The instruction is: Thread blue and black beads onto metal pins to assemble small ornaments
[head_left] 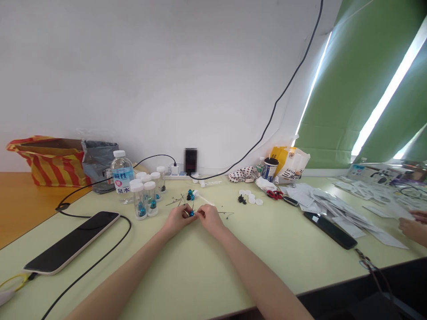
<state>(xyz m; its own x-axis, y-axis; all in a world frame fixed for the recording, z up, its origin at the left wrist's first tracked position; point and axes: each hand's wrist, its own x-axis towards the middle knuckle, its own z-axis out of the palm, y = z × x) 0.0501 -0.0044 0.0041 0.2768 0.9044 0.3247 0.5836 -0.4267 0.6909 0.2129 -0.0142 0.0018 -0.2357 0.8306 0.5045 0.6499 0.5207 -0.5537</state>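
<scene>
My left hand (178,219) is closed in a pinch around a small shiny blue piece (191,214) with a thin dark stem pointing up. Close against its right side, my right hand (211,218) has its fingertips pressed together; what they grip is too small to make out. Just beyond the hands lie more blue pieces (190,195) and an open clear tube (204,198). Thin dark rods (175,201) are scattered left of them, and a few more rods (226,213) lie by my right hand. Capped clear tubes (151,200) with blue pieces inside stand to the left.
White caps (251,198) and small black pieces (242,199) lie right of centre. A water bottle (122,178), a tablet-like device (71,242) and a black cable (96,254) are at left. Paper packets (328,205), a phone (330,230) and another person's hand (413,229) are at right.
</scene>
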